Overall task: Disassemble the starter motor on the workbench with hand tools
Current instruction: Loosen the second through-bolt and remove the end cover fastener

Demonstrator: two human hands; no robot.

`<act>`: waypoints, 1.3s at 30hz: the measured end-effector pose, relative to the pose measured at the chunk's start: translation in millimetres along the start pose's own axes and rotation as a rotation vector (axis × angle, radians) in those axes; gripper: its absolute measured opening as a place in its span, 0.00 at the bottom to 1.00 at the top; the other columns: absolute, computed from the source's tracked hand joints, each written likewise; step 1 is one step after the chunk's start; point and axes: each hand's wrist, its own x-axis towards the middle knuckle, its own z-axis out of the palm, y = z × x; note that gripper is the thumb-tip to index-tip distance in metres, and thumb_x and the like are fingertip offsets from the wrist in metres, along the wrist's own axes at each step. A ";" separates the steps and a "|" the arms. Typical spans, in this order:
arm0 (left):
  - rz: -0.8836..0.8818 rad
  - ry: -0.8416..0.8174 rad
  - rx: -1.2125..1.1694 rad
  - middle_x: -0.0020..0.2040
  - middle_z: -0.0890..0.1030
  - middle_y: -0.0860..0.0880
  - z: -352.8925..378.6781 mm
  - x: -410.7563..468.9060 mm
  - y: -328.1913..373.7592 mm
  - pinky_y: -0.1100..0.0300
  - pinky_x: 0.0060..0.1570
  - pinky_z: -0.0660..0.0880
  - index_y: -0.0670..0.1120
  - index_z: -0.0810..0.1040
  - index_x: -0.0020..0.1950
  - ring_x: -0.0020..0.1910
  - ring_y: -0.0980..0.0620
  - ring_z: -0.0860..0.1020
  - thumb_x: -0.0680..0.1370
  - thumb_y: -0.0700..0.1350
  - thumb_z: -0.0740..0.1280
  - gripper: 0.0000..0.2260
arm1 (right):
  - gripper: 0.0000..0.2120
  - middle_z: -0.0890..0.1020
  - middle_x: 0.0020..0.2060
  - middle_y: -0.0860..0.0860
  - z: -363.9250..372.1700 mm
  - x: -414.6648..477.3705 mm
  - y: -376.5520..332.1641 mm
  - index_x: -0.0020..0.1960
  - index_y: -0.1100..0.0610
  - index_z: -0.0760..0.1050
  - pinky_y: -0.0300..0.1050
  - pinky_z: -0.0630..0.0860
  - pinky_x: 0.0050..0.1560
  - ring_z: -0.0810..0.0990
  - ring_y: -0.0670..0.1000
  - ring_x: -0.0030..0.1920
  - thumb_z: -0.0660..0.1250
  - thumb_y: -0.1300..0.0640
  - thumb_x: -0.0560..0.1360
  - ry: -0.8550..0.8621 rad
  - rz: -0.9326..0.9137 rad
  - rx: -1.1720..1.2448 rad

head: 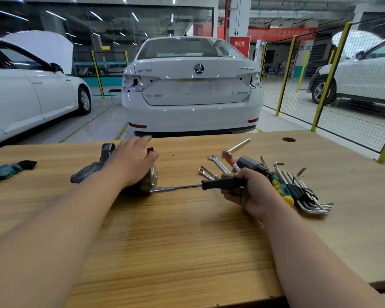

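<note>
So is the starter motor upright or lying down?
Lying down: the starter motor lies under the left hand, end cap facing sideways toward the socket driver.

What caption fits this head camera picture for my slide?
Left hand rests on the starter motor on the workbench; right hand holds a nut driver to its end.

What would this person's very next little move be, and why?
Probably twist the driver with the right hand to loosen a fastener. Its tip meets the shiny end of the starter motor, and the left hand rests on top of that motor, apparently steadying it.
</note>
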 end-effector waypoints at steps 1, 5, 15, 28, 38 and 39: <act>-0.054 -0.129 0.131 0.68 0.72 0.46 0.5 2.1 -7.4 0.48 0.66 0.65 0.51 0.68 0.71 0.67 0.46 0.68 0.80 0.62 0.50 0.25 | 0.08 0.87 0.40 0.56 -1.3 0.8 0.4 0.56 0.61 0.74 0.47 0.81 0.33 0.86 0.56 0.35 0.59 0.64 0.79 0.007 -0.025 0.013; -0.068 0.006 0.201 0.62 0.75 0.50 22.1 -27.4 -14.4 0.48 0.65 0.62 0.54 0.73 0.66 0.61 0.47 0.68 0.77 0.64 0.42 0.29 | 0.11 0.86 0.46 0.58 -7.6 7.9 -1.4 0.57 0.57 0.74 0.53 0.83 0.40 0.87 0.58 0.43 0.59 0.67 0.77 0.051 -0.124 0.071; -0.077 -0.134 0.365 0.64 0.72 0.50 -10.5 -39.9 4.4 0.51 0.61 0.68 0.51 0.67 0.66 0.62 0.48 0.70 0.63 0.76 0.62 0.40 | 0.12 0.83 0.50 0.58 -5.3 1.8 -3.3 0.52 0.54 0.73 0.54 0.77 0.40 0.81 0.61 0.50 0.55 0.67 0.78 0.165 -0.110 0.124; 0.160 0.412 0.231 0.35 0.78 0.53 20.2 -87.1 6.7 0.56 0.40 0.70 0.51 0.77 0.42 0.36 0.49 0.76 0.64 0.64 0.63 0.19 | 0.11 0.84 0.42 0.57 -1.2 0.5 -5.2 0.52 0.54 0.73 0.55 0.79 0.45 0.82 0.60 0.44 0.57 0.67 0.77 0.104 -0.054 0.124; 0.143 0.300 0.394 0.61 0.73 0.43 25.7 -117.8 22.8 0.42 0.67 0.53 0.43 0.71 0.61 0.61 0.39 0.69 0.65 0.63 0.72 0.33 | 0.09 0.83 0.45 0.57 -3.9 -10.6 -5.2 0.50 0.56 0.73 0.51 0.77 0.39 0.81 0.58 0.48 0.55 0.64 0.77 0.155 -0.099 0.125; 0.107 0.239 0.446 0.66 0.67 0.45 25.3 -120.7 23.7 0.42 0.69 0.46 0.46 0.65 0.67 0.65 0.42 0.62 0.69 0.64 0.67 0.34 | 0.09 0.83 0.46 0.57 -4.4 -11.9 -5.8 0.51 0.56 0.73 0.51 0.76 0.38 0.81 0.57 0.49 0.55 0.64 0.78 0.157 -0.096 0.118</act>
